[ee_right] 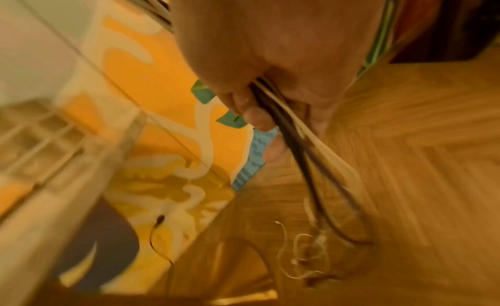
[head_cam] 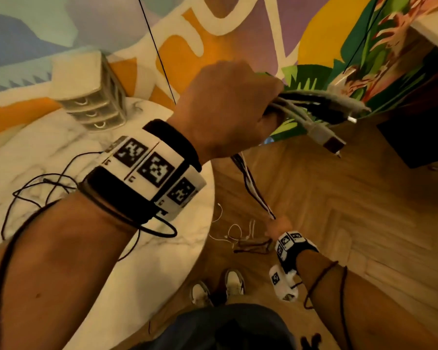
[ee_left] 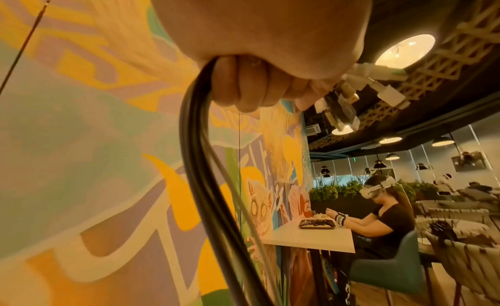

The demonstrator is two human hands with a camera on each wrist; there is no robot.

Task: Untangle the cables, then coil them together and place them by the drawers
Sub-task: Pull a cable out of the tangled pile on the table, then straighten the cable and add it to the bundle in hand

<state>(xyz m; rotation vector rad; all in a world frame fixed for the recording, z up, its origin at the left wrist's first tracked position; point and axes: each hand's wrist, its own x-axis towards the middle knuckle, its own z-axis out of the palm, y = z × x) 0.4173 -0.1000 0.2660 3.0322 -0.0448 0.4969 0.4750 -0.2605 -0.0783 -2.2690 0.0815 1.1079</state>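
My left hand is raised high and grips a bundle of black and white cables, whose plug ends stick out to the right. The bundle hangs down to my right hand, held low over the floor and gripping the same cables. Below it, loose cable ends trail on the wooden floor. In the left wrist view my fingers curl round a thick black cable, with white plugs beyond. The blurred right wrist view shows fingers holding dark and white strands. The small drawers stand at the table's far edge.
A round marble table lies to my left, with thin black wires on it. My shoes stand on the wooden floor beside it. A dark cabinet is at the right. Another person sits at a far table.
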